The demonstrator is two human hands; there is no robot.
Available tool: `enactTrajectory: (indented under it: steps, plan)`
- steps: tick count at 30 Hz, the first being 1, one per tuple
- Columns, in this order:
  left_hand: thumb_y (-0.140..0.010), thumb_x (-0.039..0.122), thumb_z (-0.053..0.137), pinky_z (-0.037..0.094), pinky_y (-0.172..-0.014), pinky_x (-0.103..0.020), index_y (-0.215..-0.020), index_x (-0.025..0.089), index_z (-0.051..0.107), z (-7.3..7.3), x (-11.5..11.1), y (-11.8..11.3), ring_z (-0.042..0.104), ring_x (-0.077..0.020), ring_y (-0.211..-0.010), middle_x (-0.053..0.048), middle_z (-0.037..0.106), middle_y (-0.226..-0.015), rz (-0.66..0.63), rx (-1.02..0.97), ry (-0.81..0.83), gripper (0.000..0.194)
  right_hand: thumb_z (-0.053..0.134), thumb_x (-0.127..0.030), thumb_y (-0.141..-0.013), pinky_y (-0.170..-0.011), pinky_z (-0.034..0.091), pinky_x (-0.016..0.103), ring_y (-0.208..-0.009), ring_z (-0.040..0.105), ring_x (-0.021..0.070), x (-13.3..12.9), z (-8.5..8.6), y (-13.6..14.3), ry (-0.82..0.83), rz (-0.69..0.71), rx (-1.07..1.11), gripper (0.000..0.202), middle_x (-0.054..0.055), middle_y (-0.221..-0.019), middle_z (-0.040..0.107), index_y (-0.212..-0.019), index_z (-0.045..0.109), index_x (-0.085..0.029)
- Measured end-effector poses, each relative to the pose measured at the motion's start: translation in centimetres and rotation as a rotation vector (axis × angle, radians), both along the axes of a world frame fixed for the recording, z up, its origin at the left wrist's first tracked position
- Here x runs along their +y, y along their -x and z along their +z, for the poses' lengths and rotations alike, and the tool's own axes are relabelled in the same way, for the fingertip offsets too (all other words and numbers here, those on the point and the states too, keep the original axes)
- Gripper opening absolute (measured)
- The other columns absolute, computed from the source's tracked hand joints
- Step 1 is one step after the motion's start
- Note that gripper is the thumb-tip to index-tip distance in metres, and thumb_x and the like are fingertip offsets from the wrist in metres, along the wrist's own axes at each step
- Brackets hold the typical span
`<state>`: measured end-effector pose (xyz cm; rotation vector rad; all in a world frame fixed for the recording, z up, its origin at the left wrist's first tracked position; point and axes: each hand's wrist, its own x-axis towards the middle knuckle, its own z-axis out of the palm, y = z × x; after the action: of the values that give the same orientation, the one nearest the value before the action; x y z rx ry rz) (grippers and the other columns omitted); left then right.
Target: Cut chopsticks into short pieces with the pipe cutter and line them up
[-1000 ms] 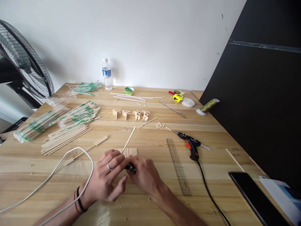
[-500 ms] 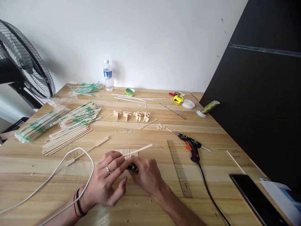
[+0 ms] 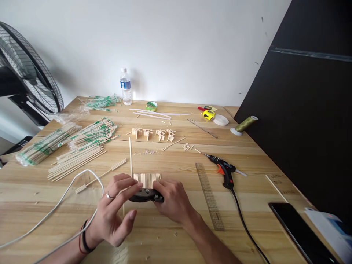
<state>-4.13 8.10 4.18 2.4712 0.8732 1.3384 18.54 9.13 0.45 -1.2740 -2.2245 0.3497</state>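
Down in the head view, my right hand (image 3: 172, 201) is curled round the right end of a black tool (image 3: 141, 195). My left hand (image 3: 117, 207) has its fingers stretched forward, tips at the tool's left part, thumb well apart; a long stick (image 3: 130, 156) points away from behind those fingers, and I can't tell whether they pinch it. Just beyond the tool, a row of short sticks (image 3: 147, 179) lies side by side on the table (image 3: 165, 242); whether the tool touches it is unclear. Farther off stand four small wooden pieces (image 3: 147, 132). To my right lie a ruler (image 3: 209, 196) and, beyond it, a glue gun (image 3: 226, 170); bundled sticks (image 3: 49, 143) lie to my left.
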Motion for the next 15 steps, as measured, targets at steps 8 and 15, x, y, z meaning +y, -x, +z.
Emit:
enactTrajectory:
  steps: [8,15]
  plan:
    - [-0.084,0.009,0.054,0.054,-0.088,-0.048,-0.124,0.014,0.061,0.5,0.2,-0.4,0.063,-0.0280,-0.097,-0.013,0.066,-0.104,-0.235,0.035,0.176,0.041,0.065,-0.042,-0.095,-0.056,0.046,0.027,-0.055,0.055,0.0148,0.0,1.4,-0.9,0.446,0.002,0.704,0.022,-0.003,-0.062,0.057,-0.093,0.070,-0.021]
    - [-0.085,0.008,0.053,0.058,-0.081,-0.041,-0.110,0.018,0.064,1.8,-0.2,-1.4,0.067,-0.0242,-0.089,-0.010,0.070,-0.098,-0.366,0.183,0.310,0.029,0.071,-0.047,-0.093,-0.054,0.048,0.028,-0.055,0.057,0.0145,0.1,1.0,-0.5,0.580,-0.032,0.994,0.029,-0.001,-0.067,0.061,-0.081,0.070,-0.020]
